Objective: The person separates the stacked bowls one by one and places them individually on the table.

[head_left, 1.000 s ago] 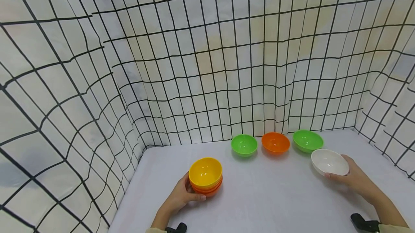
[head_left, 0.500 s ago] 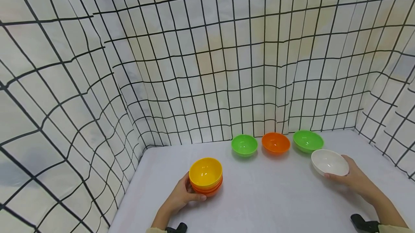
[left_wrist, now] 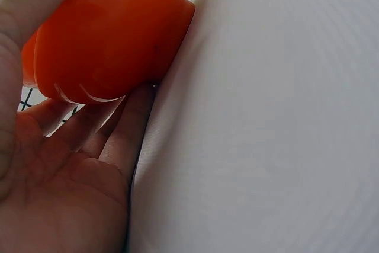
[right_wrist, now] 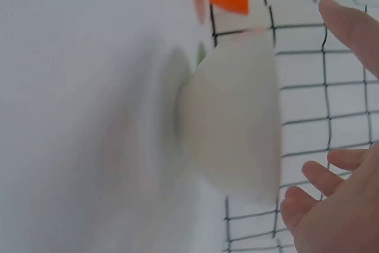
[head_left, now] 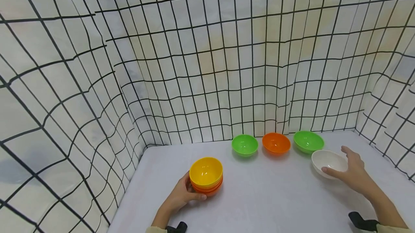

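Observation:
A stack of bowls stands at the left of the table, a yellow bowl [head_left: 206, 171] on top and orange bowls [head_left: 211, 191] below. My left hand [head_left: 181, 195] grips the stack from its left side, thumb in front and fingers behind. In the left wrist view the lower orange bowl [left_wrist: 118, 34] sits between thumb and fingers, close to the cloth. At the right, a white bowl [head_left: 325, 158] rests on the table. Over its right rim hovers my right hand [head_left: 354, 172], thumb and fingers spread; the right wrist view shows a gap between them and the white bowl [right_wrist: 237, 122].
Along the back edge stand a green bowl [head_left: 244, 145], an orange bowl [head_left: 276, 143] and another green bowl [head_left: 308, 142], the last close behind the white one. A white cloth covers the table [head_left: 259, 200]. Black-gridded white curtains [head_left: 207, 63] enclose the back and sides.
My right hand has let go of the white bowl, its fingers spreading and lifting off the rim. The white bowl stays in place. The left hand and its stack have not moved.

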A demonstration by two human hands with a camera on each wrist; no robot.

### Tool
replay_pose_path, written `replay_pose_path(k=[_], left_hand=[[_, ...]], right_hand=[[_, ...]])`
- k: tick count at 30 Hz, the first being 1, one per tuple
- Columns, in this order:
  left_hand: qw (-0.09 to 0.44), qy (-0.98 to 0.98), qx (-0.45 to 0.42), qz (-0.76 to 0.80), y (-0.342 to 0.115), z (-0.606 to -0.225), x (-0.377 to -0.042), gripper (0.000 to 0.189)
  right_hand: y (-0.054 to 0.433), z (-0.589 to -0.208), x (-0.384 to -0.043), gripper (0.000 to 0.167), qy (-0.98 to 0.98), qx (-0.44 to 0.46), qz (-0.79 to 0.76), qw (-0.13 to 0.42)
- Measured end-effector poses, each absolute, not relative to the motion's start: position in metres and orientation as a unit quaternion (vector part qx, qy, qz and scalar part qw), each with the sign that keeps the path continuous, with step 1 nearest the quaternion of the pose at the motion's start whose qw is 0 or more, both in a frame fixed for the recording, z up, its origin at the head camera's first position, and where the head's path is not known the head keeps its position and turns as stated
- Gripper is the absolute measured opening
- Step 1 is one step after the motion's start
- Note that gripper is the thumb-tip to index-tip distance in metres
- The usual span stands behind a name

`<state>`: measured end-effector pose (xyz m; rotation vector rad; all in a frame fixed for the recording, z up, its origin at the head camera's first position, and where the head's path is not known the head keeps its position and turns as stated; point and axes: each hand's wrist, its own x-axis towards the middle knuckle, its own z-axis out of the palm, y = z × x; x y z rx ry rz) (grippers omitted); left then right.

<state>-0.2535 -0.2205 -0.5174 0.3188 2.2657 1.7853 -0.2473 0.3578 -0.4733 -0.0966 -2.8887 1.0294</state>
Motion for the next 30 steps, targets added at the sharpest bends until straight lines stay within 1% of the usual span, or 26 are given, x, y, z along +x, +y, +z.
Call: replay_pose_path(k=[2, 6, 12, 17, 25, 30], left_hand=[[0.119, 0.776, 0.108, 0.610, -0.221, -0.517, -0.253, 0.108], [0.121, 0.778, 0.101, 0.609, -0.222, -0.516, -0.251, 0.109], [0.120, 0.780, 0.092, 0.607, -0.221, -0.514, -0.251, 0.106], [0.121, 0.778, 0.095, 0.609, -0.220, -0.514, -0.252, 0.106], [0.117, 0.782, 0.104, 0.604, -0.221, -0.517, -0.253, 0.107], [0.119, 0.778, 0.102, 0.608, -0.221, -0.516, -0.252, 0.106]], right_hand=[[0.346, -0.465, -0.245, 0.118, -0.941, -0.020, 0.334, 0.058], [0.316, -0.452, -0.238, 0.107, -0.929, 0.024, 0.361, 0.083], [0.264, -0.446, -0.232, 0.090, -0.904, 0.111, 0.405, 0.076], [0.218, -0.447, -0.237, 0.081, -0.889, 0.156, 0.430, 0.028], [0.145, -0.454, -0.248, 0.076, -0.853, 0.199, 0.479, -0.056], [0.107, -0.459, -0.254, 0.073, -0.836, 0.227, 0.490, -0.093]])
